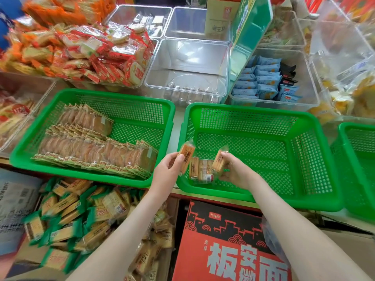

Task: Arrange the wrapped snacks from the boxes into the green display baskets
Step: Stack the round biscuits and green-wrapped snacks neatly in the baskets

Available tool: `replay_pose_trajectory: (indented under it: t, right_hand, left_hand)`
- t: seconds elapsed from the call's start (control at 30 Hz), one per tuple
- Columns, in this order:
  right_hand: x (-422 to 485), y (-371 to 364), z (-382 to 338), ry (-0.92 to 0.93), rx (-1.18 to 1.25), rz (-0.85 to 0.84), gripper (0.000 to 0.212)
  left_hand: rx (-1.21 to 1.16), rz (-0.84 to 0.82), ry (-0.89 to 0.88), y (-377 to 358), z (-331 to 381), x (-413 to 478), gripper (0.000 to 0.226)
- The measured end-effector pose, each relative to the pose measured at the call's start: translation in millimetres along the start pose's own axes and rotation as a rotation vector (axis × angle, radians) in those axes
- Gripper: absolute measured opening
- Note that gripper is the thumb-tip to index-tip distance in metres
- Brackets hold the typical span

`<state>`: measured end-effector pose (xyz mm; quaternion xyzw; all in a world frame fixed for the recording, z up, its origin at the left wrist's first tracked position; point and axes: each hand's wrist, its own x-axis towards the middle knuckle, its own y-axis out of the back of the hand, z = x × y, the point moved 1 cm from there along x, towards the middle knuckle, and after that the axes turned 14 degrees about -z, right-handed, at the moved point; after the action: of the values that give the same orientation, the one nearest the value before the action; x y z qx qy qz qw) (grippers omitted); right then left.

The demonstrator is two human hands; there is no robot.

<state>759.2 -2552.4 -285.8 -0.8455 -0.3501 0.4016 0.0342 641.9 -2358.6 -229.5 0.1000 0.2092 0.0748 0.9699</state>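
Note:
Two green display baskets stand side by side. The left basket (121, 98) holds rows of wrapped round crackers (95, 151). The middle basket (263, 138) has a few wrapped orange biscuit packs (199, 169) standing in its near left corner. My left hand (169, 169) holds one wrapped biscuit pack (186, 152) over that basket's left rim. My right hand (236, 171) grips another wrapped pack (219, 160) inside the basket, beside the standing packs. An open box of green-wrapped snacks (81, 216) lies below at the near left.
A red and black carton (223, 240) sits below the middle basket. A third green basket (359, 163) shows at the right edge. Clear bins behind hold red-wrapped snacks (107, 57) and blue packets (265, 78); one clear bin (188, 65) is nearly bare.

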Motion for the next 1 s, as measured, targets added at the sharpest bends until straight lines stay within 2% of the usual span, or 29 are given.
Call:
replay_pose_trajectory:
  t: [0.13,0.23,0.4,0.47,0.83,1.0]
  right_hand:
    - [3,-6,-1,0.064,0.081,0.022,0.030]
    - [3,-13,-2,0.066,0.157,0.005,0.034]
    - [1,-13,-3,0.046,0.292,0.005,0.054]
    - [1,-13,-5,0.042,0.292,-0.002,0.059]
    - [5,-28,-3,-0.234,-0.314,-0.019,0.039]
    - [13,-22,-1,-0.361,-0.632,0.141,0.054]
  left_hand:
    - [-0.039,-0.023,0.018,5,-3,-1,0.026]
    - [-0.076,-0.026,0.099,8,-3,1,0.036]
    - [-0.036,-0.076,0.136,14,9,3,0.044]
    - [-0.033,-0.085,0.137,15,10,2,0.041]
    - [-0.009,-0.096,0.117,18,9,3,0.031]
    - [0.021,-0.095,0.109,19,8,3,0.045]
